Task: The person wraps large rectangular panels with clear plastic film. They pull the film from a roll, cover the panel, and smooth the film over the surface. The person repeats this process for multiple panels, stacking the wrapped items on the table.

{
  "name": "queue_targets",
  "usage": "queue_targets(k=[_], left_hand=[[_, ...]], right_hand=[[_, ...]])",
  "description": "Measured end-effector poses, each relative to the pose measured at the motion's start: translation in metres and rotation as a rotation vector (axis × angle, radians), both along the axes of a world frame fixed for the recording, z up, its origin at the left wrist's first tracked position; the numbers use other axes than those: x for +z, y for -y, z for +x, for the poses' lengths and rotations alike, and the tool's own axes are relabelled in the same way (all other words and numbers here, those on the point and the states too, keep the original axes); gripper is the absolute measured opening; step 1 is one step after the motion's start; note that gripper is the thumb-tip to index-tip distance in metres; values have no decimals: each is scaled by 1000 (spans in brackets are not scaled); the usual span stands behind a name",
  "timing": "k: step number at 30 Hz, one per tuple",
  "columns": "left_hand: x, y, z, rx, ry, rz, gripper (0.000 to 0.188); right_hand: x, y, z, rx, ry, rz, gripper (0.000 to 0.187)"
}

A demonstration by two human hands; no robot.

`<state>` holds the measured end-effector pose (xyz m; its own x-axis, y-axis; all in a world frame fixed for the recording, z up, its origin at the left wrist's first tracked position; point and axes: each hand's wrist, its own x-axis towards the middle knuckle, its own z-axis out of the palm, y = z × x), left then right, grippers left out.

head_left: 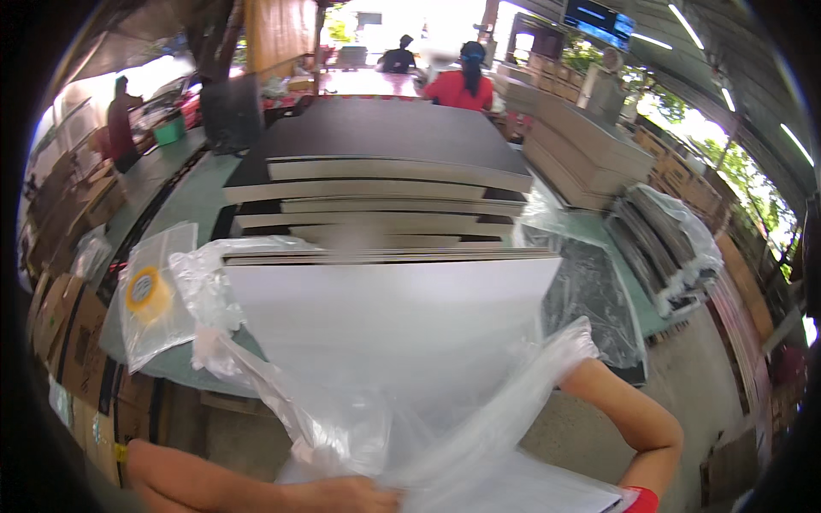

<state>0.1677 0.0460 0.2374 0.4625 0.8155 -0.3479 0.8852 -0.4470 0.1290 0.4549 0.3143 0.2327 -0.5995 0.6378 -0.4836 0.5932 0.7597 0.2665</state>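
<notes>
Closest to my camera, lower centre, the left hand (351, 494) curls at clear plastic (342, 432); I can't tell whether it grips. Above, mid-frame, plastic overlaps a white board (385, 299); rightward, it veils the right hand (575, 355), grip unreadable.

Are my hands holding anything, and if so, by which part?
The left hand appears to grip the clear plastic by its bunched near part; the right hand is hidden under that plastic, so its hold cannot be told.
</notes>
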Motion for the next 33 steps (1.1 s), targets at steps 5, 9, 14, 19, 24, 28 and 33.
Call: queue_targets(k=[5, 9, 14, 19, 24, 28, 33], left_hand=[[23, -46, -34, 374, -255, 15, 23], [24, -6, 20, -698, -33, 490, 17], [0, -23, -52, 440, -186, -18, 21], [-21, -13, -75, 425, -600, -198, 18], [45, 9, -66, 375, 591, -286, 20], [53, 24, -117, 1378, 1463, 991, 18], [55, -15, -137, 925, 388, 1389, 41]], right_hand=[[18, 40, 2, 383, -94, 291, 40], [-1, 0, -8, 170, -21, 129, 41], [29, 44, -23, 607, -22, 486, 31], [73, 84, -47, 256, -197, -336, 25], [118, 35, -33, -120, -1943, 264, 12], [56, 24, -31, 237, -1414, 360, 37], [79, 30, -61, 240, -1388, 653, 54]])
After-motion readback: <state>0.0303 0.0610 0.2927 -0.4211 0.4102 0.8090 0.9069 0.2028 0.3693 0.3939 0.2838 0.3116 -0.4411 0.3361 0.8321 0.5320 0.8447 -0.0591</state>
